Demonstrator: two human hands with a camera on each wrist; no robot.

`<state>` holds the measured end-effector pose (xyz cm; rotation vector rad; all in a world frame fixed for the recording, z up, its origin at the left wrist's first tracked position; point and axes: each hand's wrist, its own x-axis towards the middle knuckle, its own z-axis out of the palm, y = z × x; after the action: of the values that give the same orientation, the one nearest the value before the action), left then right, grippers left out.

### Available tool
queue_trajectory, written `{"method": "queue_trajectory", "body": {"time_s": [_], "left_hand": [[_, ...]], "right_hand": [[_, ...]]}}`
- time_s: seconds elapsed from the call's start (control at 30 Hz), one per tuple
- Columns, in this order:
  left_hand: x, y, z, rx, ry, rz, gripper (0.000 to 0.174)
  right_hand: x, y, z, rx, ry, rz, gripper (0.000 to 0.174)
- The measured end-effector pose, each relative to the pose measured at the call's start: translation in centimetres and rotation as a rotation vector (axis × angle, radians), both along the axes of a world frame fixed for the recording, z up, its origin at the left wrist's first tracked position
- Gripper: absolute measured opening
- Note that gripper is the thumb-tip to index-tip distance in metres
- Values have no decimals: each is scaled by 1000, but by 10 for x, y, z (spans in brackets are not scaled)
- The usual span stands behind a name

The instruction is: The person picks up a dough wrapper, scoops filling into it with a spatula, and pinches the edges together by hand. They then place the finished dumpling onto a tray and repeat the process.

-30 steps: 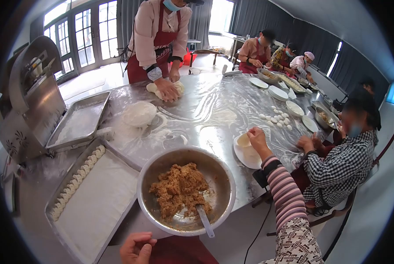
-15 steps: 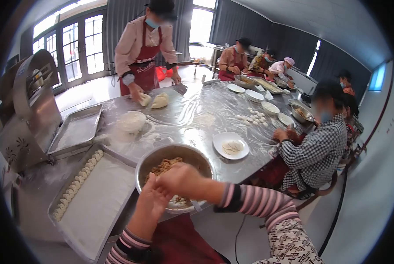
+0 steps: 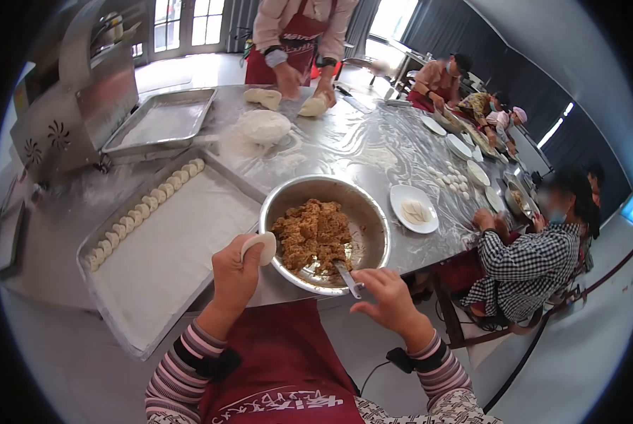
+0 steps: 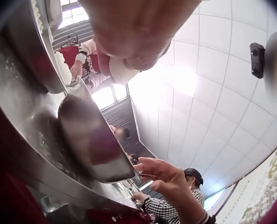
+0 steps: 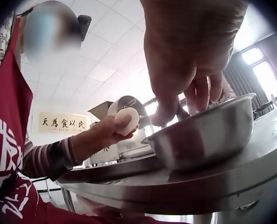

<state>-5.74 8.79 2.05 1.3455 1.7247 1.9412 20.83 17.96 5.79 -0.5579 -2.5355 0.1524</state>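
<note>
My left hand [image 3: 231, 281] pinches a round white dough wrapper [image 3: 261, 246] between thumb and fingers, beside the left rim of a steel bowl [image 3: 383, 249]. Brown minced filling [image 3: 312, 232] lies heaped in that bowl. A metal spoon [image 3: 347, 277] leans out over the near right rim, its scoop end in the filling. At its handle is my right hand [image 3: 389, 302], fingers extended and thumb apart. In the right wrist view the wrapper [image 5: 127, 120] stands upright in the left hand. More wrappers [image 3: 415, 210] lie on a white plate [image 3: 431, 225] to the right.
A lined tray [image 3: 164, 247] at left carries a row of pleated dumplings [image 3: 145, 206]. Behind it stand another metal tray [image 3: 162, 126] and a steel machine [image 3: 72, 113]. Floured dough [image 3: 263, 127] and small dough balls [image 3: 449, 178] sit on the table. A person in checked sleeves [image 3: 532, 261] sits at right.
The right hand has gone from the plate to the left hand, then to the spoon handle. A wrapper is now in the left hand, which has risen beside the bowl. The view has shifted.
</note>
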Motion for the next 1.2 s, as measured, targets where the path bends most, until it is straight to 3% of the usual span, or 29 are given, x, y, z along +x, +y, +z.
{"method": "queue_trajectory", "body": {"time_s": [0.13, 0.2, 0.23, 0.3, 0.43, 0.5, 0.7, 1.07, 1.13, 1.17, 1.2], "left_hand": [[3, -12, -5, -34, 21, 19, 15], [3, -17, -12, -64, -264, -50, 15], [4, -19, -12, -73, -266, -47, 15], [8, -27, -1, -97, -927, -227, 21], [5, -41, -2, -149, -1005, -262, 27], [6, -44, -9, -99, -972, -288, 24], [5, -46, -26, -140, -915, -249, 21], [9, -50, -26, -161, -994, -289, 23], [9, -50, -25, -167, -991, -288, 23], [10, -49, -24, -173, -984, -300, 22], [11, -50, -23, -180, -976, -310, 22]], "right_hand": [[-12, 9, -18, 67, 3, 133, 15], [-16, 24, -22, -20, 55, 110, 13], [-18, 31, -22, -101, 109, 83, 11], [-22, 41, -16, -132, 99, 100, 9], [-28, 42, -8, -194, 169, -30, 8], [-36, 36, -3, -372, 336, -30, 10], [-67, 26, -15, -221, 273, 204, 11], [-69, 16, -27, -372, 221, 124, 12], [-62, 17, -30, -641, 238, -45, 12], [-61, 18, -27, -642, 240, -41, 12], [-61, 19, -20, -894, 370, -112, 13]]}}
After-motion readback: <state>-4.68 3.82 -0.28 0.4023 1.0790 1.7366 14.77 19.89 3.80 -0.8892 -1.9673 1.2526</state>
